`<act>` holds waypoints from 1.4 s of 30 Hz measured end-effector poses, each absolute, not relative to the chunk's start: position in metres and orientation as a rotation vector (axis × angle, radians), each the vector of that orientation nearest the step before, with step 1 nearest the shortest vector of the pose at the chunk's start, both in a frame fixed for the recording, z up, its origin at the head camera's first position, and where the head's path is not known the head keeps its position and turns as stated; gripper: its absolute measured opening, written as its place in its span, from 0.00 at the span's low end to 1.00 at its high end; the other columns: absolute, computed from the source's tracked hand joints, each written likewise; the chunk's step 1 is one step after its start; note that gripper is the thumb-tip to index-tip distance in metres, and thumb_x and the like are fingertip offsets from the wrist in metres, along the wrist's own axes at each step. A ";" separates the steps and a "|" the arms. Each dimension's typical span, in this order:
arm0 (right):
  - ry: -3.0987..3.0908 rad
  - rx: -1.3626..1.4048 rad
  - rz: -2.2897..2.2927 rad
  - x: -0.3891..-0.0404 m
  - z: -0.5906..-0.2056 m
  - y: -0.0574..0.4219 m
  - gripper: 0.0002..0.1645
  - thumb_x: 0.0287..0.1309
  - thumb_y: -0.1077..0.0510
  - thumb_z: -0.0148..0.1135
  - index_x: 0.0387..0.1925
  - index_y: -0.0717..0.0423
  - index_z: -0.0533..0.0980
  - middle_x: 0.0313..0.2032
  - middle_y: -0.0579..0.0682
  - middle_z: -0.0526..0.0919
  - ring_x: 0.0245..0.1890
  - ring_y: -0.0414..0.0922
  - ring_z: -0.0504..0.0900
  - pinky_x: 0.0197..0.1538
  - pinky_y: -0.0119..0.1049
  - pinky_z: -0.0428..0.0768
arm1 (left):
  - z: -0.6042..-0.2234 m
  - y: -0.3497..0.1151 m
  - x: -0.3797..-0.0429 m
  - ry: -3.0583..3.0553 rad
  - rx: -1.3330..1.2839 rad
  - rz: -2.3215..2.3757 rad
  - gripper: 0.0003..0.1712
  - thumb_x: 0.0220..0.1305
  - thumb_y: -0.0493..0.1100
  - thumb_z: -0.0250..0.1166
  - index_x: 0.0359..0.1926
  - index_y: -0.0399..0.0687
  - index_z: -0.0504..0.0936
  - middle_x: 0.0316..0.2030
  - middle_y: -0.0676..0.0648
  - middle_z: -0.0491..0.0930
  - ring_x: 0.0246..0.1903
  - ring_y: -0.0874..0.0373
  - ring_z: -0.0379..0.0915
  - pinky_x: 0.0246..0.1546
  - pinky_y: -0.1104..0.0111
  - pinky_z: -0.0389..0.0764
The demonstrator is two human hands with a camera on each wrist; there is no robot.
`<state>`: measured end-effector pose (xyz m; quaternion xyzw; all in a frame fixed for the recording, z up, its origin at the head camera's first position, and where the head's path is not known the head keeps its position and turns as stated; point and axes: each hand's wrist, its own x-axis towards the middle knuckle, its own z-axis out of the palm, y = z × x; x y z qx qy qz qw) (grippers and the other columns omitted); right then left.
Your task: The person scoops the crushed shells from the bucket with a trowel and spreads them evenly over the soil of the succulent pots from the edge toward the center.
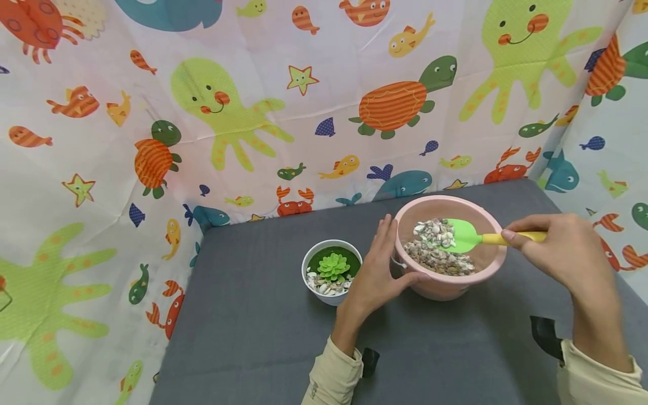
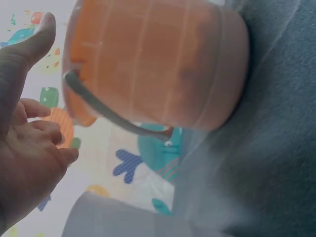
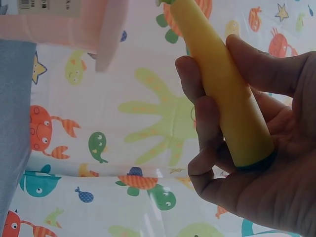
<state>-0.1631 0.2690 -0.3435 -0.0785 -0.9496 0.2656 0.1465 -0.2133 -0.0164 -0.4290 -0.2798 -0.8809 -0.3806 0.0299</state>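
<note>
A pink bucket (image 1: 493, 256) holds a layer of small shells or pebbles (image 1: 437, 261). My right hand (image 1: 569, 253) grips the yellow handle of a toy shovel (image 1: 466, 236); its green blade is inside the bucket, with pale pieces on it. In the right wrist view the fingers wrap the handle (image 3: 227, 94). My left hand (image 1: 372, 275) lies against the bucket's left rim, fingers extended and thumb along the front. The left wrist view shows the bucket's side (image 2: 163, 64) and its hanging handle (image 2: 111, 113), with the left hand (image 2: 34, 148) not gripping it.
Left of the bucket stands a white pot (image 1: 331, 300) with a green succulent (image 1: 334, 266) and pale pebbles. Both containers are on a grey-covered table (image 1: 253, 315). A sea-animal printed curtain (image 1: 314, 129) hangs behind and at the sides.
</note>
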 end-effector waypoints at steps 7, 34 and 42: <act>-2.705 -0.224 0.791 -0.161 -0.337 0.263 0.13 0.62 0.56 0.71 0.39 0.64 0.89 0.34 0.66 0.87 0.30 0.49 0.74 0.25 0.32 0.66 | -0.425 -0.029 -0.210 -2.676 -0.842 -1.186 0.64 0.60 0.59 0.77 0.85 0.56 0.46 0.86 0.51 0.38 0.85 0.49 0.36 0.78 0.47 0.66; -2.662 -0.027 0.929 -0.166 -0.327 0.228 0.15 0.60 0.57 0.75 0.40 0.67 0.88 0.34 0.67 0.88 0.24 0.32 0.70 0.24 0.28 0.70 | -0.421 -0.063 -0.203 -2.645 -0.719 -1.184 0.62 0.60 0.59 0.78 0.85 0.57 0.49 0.85 0.49 0.47 0.84 0.47 0.47 0.76 0.48 0.69; -2.711 0.010 0.946 -0.167 -0.324 0.217 0.18 0.61 0.55 0.74 0.44 0.67 0.88 0.33 0.63 0.88 0.25 0.37 0.72 0.24 0.30 0.70 | -0.426 -0.079 -0.203 -2.662 -0.637 -1.210 0.61 0.60 0.61 0.77 0.84 0.60 0.50 0.85 0.52 0.47 0.84 0.50 0.48 0.77 0.47 0.67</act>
